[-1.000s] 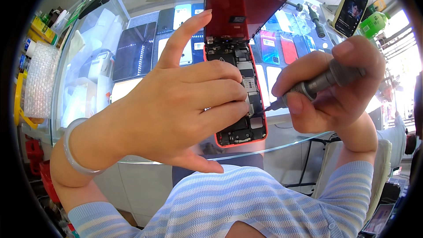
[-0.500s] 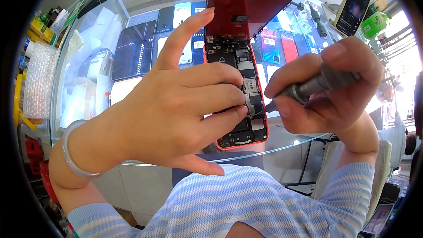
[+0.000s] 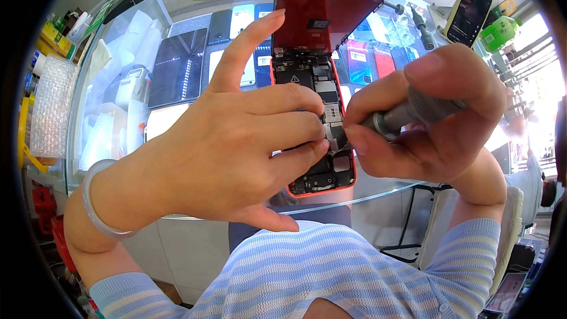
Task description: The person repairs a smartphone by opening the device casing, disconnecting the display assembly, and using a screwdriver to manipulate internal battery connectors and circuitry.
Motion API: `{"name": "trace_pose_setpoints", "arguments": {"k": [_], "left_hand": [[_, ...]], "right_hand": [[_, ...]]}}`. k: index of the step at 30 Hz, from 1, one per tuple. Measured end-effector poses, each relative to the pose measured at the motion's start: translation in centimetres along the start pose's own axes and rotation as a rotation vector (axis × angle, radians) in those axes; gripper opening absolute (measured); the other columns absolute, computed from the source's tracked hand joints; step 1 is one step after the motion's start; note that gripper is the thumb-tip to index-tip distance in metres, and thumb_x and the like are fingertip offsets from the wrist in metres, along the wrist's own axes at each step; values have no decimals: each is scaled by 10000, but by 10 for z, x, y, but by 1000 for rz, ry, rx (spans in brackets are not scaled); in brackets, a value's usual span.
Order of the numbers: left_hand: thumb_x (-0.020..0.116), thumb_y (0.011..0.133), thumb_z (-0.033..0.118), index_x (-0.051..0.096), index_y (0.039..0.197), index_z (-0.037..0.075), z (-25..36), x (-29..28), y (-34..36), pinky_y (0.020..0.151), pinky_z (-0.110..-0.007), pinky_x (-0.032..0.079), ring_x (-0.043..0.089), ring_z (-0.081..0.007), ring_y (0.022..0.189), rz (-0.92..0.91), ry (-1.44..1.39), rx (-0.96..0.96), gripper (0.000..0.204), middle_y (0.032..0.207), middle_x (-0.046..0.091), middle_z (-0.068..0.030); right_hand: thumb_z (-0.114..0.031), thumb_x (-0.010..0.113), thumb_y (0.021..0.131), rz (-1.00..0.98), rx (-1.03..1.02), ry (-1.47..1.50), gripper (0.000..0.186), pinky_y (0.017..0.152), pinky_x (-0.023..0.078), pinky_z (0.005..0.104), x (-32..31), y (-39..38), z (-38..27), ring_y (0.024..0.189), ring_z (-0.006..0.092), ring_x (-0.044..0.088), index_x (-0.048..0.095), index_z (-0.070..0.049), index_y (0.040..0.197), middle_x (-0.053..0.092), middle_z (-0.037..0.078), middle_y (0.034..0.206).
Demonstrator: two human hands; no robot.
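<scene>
An opened red-framed phone (image 3: 339, 184) lies on the glass counter, its inner parts exposed. Its screen assembly (image 3: 298, 20), red-tinted on this side, is raised at the phone's far end. My left hand (image 3: 218, 147) lies across the phone's left side with three fingertips bent down onto the inside. Its thumb and little finger are spread away, gripping nothing. In my right hand (image 3: 437, 124) is a grey screwdriver (image 3: 394, 123), held tilted at the phone's right edge. My fingers hide its tip. A small metal plate (image 3: 336, 137) shows between the two hands.
Under the glass counter (image 3: 378, 192) several phones are laid out, with a dark tablet (image 3: 179, 68) on the left. Another phone (image 3: 469, 12) stands upright at the far right beside a green bottle (image 3: 501, 33). Bubble wrap (image 3: 53, 106) is at the left. A dark tool (image 3: 421, 25) lies at the back.
My right hand with the screwdriver has shifted slightly left, covering the tip that showed earlier. The phone appears slightly higher and further left in view. My left hand keeps its pose.
</scene>
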State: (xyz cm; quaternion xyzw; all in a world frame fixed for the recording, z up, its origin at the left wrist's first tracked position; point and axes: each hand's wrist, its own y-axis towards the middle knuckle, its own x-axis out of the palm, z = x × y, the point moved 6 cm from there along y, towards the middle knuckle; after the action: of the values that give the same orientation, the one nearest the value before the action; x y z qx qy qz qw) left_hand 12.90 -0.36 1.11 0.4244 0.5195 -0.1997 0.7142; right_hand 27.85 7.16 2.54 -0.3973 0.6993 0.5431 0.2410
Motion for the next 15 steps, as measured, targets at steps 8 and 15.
{"name": "trace_pose_setpoints", "arguments": {"k": [8,15], "left_hand": [[733,632,566,701,829,70,-2,0,-1,1064,-720,93,627,-217,919,2,5,-3,535,873,615,-5],[686,692,588,710,850,81,-3,1,-4,1076,-719,91,639,-224,906,43,-10,29,532,908,650,-27]], "right_hand": [[-60,764,741,80,4,97,606,531,525,263,-9,4,2,626,188,642,391,15,1213,660,154,848],[-68,791,723,117,104,240,588,524,530,267,-8,2,15,627,192,645,436,10,1184,662,151,854]]}}
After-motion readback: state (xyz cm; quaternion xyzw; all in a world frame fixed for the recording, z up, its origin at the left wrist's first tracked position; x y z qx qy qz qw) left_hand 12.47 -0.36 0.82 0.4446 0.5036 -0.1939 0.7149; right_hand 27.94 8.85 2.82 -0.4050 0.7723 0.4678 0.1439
